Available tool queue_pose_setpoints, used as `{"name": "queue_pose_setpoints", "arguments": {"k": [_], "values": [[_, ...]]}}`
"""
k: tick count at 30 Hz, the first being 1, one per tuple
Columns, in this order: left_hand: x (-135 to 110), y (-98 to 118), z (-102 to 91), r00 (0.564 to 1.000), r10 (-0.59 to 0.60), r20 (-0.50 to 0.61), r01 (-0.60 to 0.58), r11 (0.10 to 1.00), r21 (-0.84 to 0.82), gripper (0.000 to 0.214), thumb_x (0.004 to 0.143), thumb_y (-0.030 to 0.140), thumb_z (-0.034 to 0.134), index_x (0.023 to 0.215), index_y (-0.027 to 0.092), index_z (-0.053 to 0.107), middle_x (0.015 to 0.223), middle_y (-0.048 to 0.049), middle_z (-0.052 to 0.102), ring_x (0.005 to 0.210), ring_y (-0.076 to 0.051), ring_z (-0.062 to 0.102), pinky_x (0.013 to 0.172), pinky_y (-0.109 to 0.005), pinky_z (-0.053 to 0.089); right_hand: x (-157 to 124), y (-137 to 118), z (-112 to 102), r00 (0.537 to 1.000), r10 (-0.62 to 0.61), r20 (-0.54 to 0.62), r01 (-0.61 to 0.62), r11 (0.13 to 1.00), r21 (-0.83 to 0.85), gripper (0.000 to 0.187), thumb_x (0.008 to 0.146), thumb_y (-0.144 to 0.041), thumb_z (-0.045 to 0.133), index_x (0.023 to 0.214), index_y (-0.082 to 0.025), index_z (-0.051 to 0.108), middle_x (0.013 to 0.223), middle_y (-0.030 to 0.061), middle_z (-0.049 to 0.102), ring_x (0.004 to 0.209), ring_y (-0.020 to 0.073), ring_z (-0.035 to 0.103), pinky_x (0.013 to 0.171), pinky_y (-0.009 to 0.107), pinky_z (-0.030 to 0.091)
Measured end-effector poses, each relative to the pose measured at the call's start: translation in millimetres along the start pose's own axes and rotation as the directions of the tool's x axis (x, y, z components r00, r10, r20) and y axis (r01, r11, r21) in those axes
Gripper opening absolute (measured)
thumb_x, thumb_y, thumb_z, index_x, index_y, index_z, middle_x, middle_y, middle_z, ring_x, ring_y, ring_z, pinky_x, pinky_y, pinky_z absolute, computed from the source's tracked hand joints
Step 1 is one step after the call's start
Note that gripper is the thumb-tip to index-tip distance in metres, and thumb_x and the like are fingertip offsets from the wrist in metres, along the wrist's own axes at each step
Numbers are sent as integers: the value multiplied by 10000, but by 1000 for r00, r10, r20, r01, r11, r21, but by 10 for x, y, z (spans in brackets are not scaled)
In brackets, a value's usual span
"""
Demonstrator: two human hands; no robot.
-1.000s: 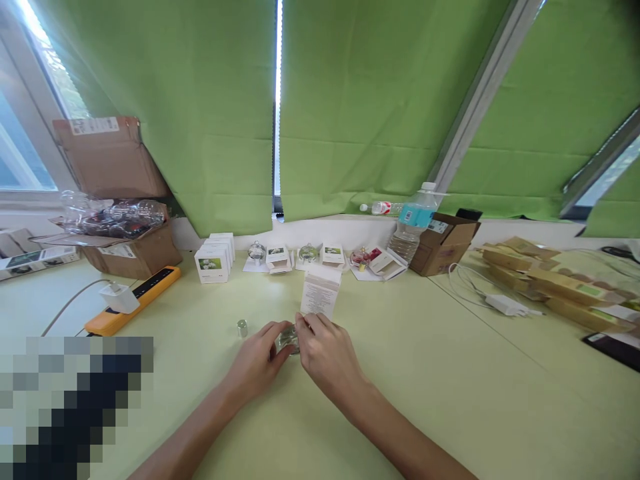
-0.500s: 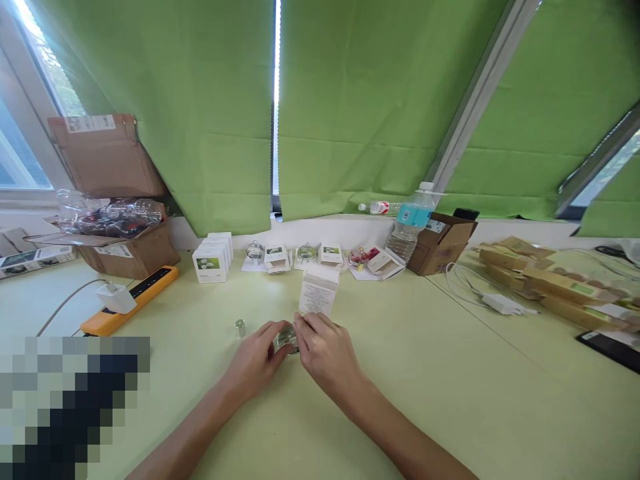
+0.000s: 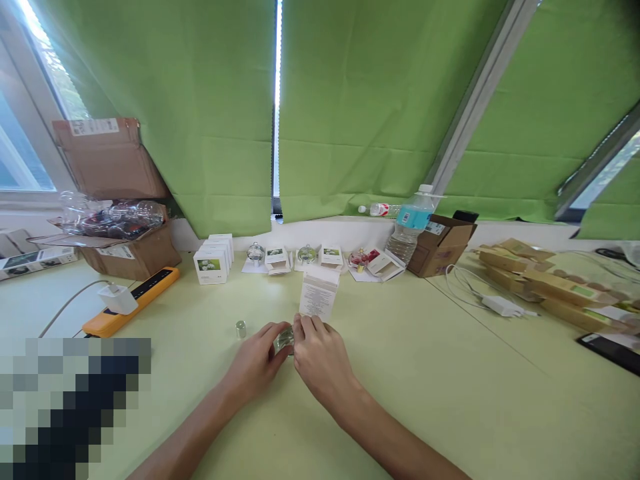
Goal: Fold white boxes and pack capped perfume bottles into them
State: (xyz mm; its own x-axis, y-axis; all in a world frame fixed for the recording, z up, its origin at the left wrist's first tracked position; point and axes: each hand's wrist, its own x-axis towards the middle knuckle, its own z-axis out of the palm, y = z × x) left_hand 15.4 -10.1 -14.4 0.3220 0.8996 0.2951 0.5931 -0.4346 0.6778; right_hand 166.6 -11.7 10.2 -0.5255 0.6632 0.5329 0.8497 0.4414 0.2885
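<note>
Nestling between left-hand fingers (image 3: 273, 329): clear bottle (image 3: 283, 341)

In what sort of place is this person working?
Probably a workroom or office: green blinds hang behind a long table, which bears an orange power strip, small white boxes and an open cardboard box.

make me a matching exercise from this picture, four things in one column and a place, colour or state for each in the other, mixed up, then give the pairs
Things
1) small glass bottle
2) silvery cap
3) power strip
4) large plastic bottle

Places, colours, states
A) orange, with a white plug on it
B) wrapped with a blue label
C) held between the thumb and fingers of the left hand
D) untouched on the table, close to the left hand

Pairs: 1-C, 2-D, 3-A, 4-B
</note>
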Motion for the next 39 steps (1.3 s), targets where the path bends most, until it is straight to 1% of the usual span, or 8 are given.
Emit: {"name": "queue_pose_setpoints", "arguments": {"k": [3,7,13,17,22,26,33,39], "values": [[-1,-9,1,1000,8,-4,-8,1000,-1,387,842,216,430,1223,253,493,1076,-44,621,638,-129,574,589,-257,463,31,-30,-35,999,1,39,-1,1000,-4,221,669,-58,592,872,-100,669,850,152,622,707,230,543,521,319,427],[-2,-22,5,1000,15,-5,-15,1000,7,391,845,212,427,1229,248,488,1085,-48,619,646,-131,578,592,-257,464,45,-50,-51,999,-1,40,2,1000,-13,195,673,-54,596,849,-94,671,836,154,626,698,232,549,513,322,423],[7,-24,6,1000,5,5,-5,1000,14,353,871,269,435,1219,260,490,1078,-43,620,639,-128,574,592,-257,463,-24,-3,42,997,43,-66,-43,999,-2,298,749,-43,561,1037,-72,631,836,116,651,744,212,572,574,306,416],[12,-15,2,1000,-8,9,8,1000,11,346,882,295,439,1224,278,485,1092,-37,618,639,-126,576,593,-256,462,-60,52,101,989,101,-111,-90,991,101,242,871,-137,505,1096,-125,594,827,65,669,741,181,587,597,294,374],[12,1,-11,1000,-14,6,14,1000,11,329,878,283,435,1200,291,501,1092,-22,614,640,-124,571,589,-255,458,-39,98,81,977,213,-24,-200,946,254,159,934,-240,450,950,-196,602,787,25,673,699,161,605,551,278,300],[11,6,-11,1000,-18,0,18,1000,-3,308,876,304,436,1173,295,519,1070,-13,616,627,-122,559,593,-260,462,-34,126,81,964,264,36,-260,903,343,133,919,-303,489,957,-214,580,854,12,683,716,161,617,533,268,271],[10,1,-12,1000,-17,8,17,1000,-1,303,882,321,427,1164,291,532,1063,-17,620,639,-129,556,596,-261,464,-34,152,45,954,292,74,-298,882,366,273,918,-435,456,1024,-214,577,879,18,691,750,173,629,535,265,265],[-2,-6,-14,998,-53,-15,54,997,55,356,885,346,431,1229,282,501,1052,-27,641,631,-130,571,579,-256,463,-32,272,48,925,352,141,-379,838,393,282,965,-283,336,912,-235,609,795,-13,689,657,141,605,533,263,236]]}}
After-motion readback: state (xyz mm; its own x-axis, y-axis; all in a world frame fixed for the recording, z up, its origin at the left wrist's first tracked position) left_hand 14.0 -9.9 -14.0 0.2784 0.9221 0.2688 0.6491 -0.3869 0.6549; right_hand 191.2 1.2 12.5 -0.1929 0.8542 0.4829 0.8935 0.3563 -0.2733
